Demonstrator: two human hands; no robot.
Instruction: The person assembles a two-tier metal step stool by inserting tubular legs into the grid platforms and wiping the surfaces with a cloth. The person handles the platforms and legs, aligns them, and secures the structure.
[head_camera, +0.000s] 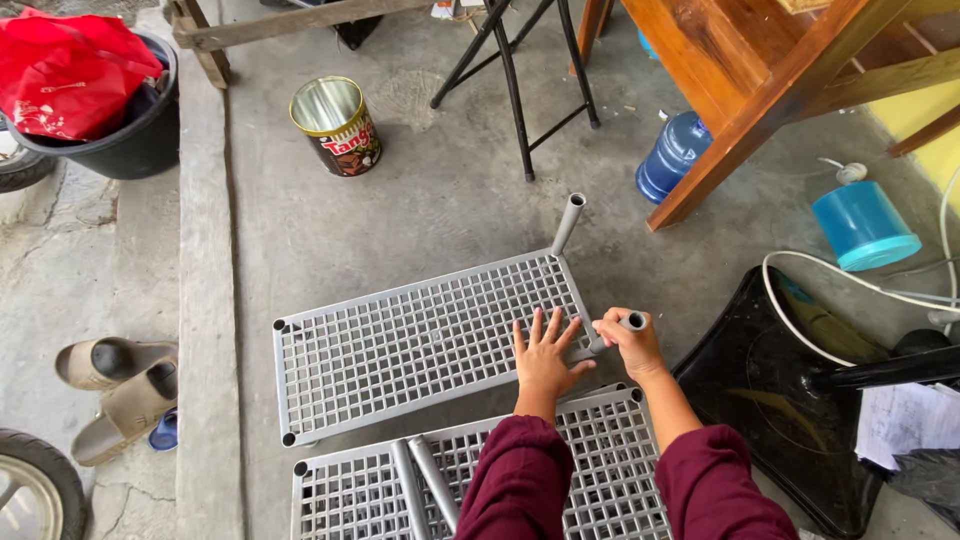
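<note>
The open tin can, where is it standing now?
In the head view the tin can stands on the concrete floor at upper left, beyond the grey grid shelf, right of the black tub.

Grey plastic lattice shelf panel (420, 340) lies flat on the floor under the left fingers (545, 328), one grey tube leg (567, 224) upright at its far corner, another tube (632, 321) enclosed by the right fingers (612, 330).

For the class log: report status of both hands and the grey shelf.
Left hand flat on grey grid shelf. Right hand gripping grey tube at shelf's near corner. Far corner tube already fitted. Nothing in the way.
</note>
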